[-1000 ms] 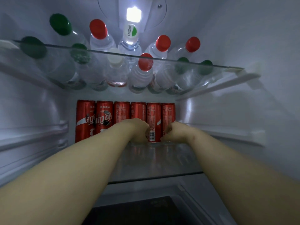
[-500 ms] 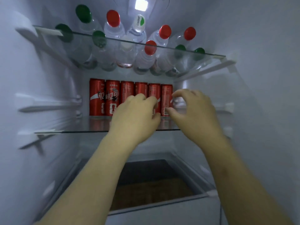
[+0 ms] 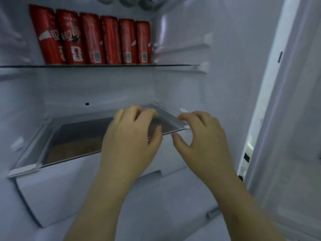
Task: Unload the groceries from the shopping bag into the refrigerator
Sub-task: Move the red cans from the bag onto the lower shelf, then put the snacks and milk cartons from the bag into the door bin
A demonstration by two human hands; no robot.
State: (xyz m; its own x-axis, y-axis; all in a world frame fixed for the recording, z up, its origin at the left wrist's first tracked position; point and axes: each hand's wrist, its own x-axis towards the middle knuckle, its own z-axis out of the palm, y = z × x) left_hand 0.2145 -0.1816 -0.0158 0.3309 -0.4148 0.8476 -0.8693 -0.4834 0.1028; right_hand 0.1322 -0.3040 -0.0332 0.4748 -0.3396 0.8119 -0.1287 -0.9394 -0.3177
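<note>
Hovering hands: left hand and right hand both empty, fingers loosely spread, in front of the drawer lid, near centre.
Groceries: six red cans at 11 o'clock, upright, side by side on the glass shelf.
Shopping bag: not in view.
Handling: cans likely rigid, smooth, fairly heavy; grip round mid-wall.
</note>
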